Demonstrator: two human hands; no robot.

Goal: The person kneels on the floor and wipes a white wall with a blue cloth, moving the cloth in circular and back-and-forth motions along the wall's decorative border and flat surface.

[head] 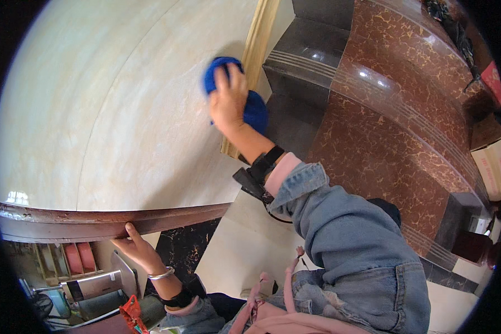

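My right hand [229, 98] is pressing a blue cloth [256, 112] against a pale, glossy marble-look wall panel [121, 121]. Part of the cloth bunches up beyond the fingertips and part hangs beside the wrist. Blur softens the fingers. The hand is close to a yellowish moulding strip [256, 50] along the panel's edge. Lower left, my left hand [137, 248] touches a brown wooden rail [163, 220] bordering the panel, thumb and finger spread. It holds no loose object, though some fingers are hidden.
Dark-edged stairs with polished reddish-brown stone treads [384, 142] rise on the right. A cardboard box [489, 167] stands at the far right. Below the rail are a metal appliance [94, 286], pink items [80, 257] on a rack and a red bag [131, 313].
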